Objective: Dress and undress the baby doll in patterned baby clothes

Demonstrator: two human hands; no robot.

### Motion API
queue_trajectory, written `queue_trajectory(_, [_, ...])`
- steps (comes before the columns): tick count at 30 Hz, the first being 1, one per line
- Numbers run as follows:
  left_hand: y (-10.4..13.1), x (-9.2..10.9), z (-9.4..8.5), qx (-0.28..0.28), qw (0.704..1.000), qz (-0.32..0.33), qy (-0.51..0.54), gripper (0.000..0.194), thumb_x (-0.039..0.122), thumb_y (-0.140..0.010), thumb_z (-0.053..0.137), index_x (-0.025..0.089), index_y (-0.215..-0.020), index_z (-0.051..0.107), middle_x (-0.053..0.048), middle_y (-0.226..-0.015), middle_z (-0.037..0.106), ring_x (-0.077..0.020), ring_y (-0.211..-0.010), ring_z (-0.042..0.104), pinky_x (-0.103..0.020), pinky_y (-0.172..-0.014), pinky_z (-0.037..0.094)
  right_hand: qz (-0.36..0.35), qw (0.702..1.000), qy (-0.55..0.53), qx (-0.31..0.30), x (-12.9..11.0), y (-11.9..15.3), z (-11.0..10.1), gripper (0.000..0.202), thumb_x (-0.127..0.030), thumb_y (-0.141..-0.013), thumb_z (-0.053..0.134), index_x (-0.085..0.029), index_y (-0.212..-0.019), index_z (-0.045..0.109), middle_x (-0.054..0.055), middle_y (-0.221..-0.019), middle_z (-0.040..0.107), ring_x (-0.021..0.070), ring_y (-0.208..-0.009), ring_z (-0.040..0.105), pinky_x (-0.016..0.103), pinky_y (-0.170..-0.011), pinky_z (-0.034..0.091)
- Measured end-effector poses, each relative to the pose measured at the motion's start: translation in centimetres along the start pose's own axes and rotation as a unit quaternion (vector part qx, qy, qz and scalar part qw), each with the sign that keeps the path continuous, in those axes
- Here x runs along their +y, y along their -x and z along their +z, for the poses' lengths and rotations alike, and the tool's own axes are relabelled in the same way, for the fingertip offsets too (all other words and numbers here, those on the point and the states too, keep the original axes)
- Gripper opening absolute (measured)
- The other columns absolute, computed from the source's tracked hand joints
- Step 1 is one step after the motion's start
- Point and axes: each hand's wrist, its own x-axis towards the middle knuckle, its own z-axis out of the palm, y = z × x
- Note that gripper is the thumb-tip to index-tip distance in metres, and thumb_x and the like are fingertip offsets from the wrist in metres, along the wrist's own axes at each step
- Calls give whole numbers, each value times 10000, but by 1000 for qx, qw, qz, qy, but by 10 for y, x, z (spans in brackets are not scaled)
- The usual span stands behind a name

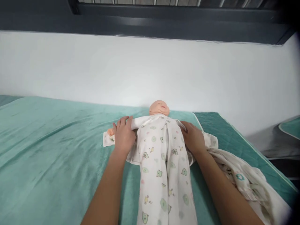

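Observation:
A baby doll [159,107] lies on its back, head toward the wall. Over its body is spread a white baby garment [153,150] printed with green bears, its two long legs running toward me. My left hand [124,134] is closed around the doll's white-sleeved arm; the doll's small hand [110,132] shows just beyond my fingers. On the other side, my right hand [193,136] grips the garment's edge beside the doll's shoulder, fingertips partly hidden. Beneath the doll, another white printed cloth [133,157] sticks out at both sides.
A green sheet [58,162] covers the bed, with some wrinkles at left. Crumpled white cloth [243,178] lies by my right forearm. Behind stands a white wall [117,68], with a dark metal frame [152,23] overhead. A darker green pad [225,137] is at right.

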Motion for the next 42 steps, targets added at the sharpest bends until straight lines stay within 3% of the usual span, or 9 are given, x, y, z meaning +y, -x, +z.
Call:
queue_trajectory(5, [14, 37, -25, 24, 979, 30, 200, 389, 165, -891, 390, 254, -1184, 630, -8, -1311, 606, -162, -1256, 524, -308, -1107, 408, 128, 991, -20, 12, 15, -12, -8, 363, -336, -918, 399, -254, -1159, 658, 67, -1074, 727, 258, -964, 641, 335, -770, 410])
queue_trajectory(8, [8, 77, -38, -48, 965, 116, 230, 371, 228, -942, 376, 265, -1209, 632, -1, -1273, 633, -165, -1208, 556, -305, -1067, 434, 110, 993, -30, -2, 20, -14, -7, 369, -337, -922, 379, -243, -1148, 655, 70, -1038, 736, 245, -952, 644, 325, -765, 396])
queue_trajectory(10, [-4, 111, -39, -115, 959, 182, 182, 372, 231, -945, 391, 263, -1219, 641, -19, -1239, 652, -186, -1186, 567, -326, -1051, 440, 106, 994, -35, -2, 18, -14, -6, 370, -348, -926, 372, -240, -1136, 657, 71, -1033, 738, 240, -961, 642, 323, -774, 389])
queue_trajectory(12, [-20, 146, -30, -197, 946, 244, 80, 345, 225, -935, 425, 260, -1179, 666, -44, -1174, 671, -212, -1128, 592, -341, -978, 473, 111, 993, -40, -9, 14, -14, -8, 368, -361, -927, 371, -239, -1108, 668, 70, -1016, 742, 240, -968, 641, 324, -788, 384])
queue_trajectory(14, [-34, 177, -13, -284, 910, 295, -60, 294, 164, -883, 494, 200, -1092, 698, -108, -1119, 671, -261, -1102, 596, -367, -918, 487, 114, 992, -48, -15, 12, -15, -10, 372, -371, -931, 365, -241, -1085, 678, 69, -1006, 745, 239, -977, 641, 325, -800, 381])
queue_trajectory(18, [-50, 216, 30, -348, 867, 327, -142, 266, 186, -863, 546, 186, -1078, 702, -148, -1220, 630, -291, -1157, 568, -396, -916, 482, 106, 993, -50, -26, 12, -16, -13, 369, -372, -936, 364, -229, -1032, 690, 82, -997, 747, 248, -992, 641, 332, -820, 383])
queue_trajectory(22, [-54, 222, 56, -379, 850, 323, -170, 288, 237, -838, 588, 203, -1103, 696, -149, -1228, 640, -299, -1129, 600, -427, -919, 483, 102, 993, -35, -44, 15, -17, -13, 339, -334, -929, 375, -222, -987, 691, 92, -976, 747, 255, -993, 645, 364, -879, 379])
queue_trajectory(31, [-73, 206, 34, -363, 845, 338, -198, 416, 195, -744, 654, 171, -1159, 655, -170, -1235, 642, -316, -1110, 600, -431, -906, 488, 181, 973, -143, -21, 29, -19, -14, 353, -400, -910, 376, -235, -1038, 661, 79, -1024, 722, 254, -930, 631, 320, -738, 412])
queue_trajectory(42, [-49, 210, 61, -330, 844, 371, -203, 386, 215, -847, 573, 154, -1228, 585, -165, -1185, 667, -321, -1136, 573, -481, -932, 427, 170, 970, -172, -29, 32, -21, -2, 322, -399, -890, 406, -211, -937, 663, 96, -972, 714, 241, -886, 608, 316, -739, 396])
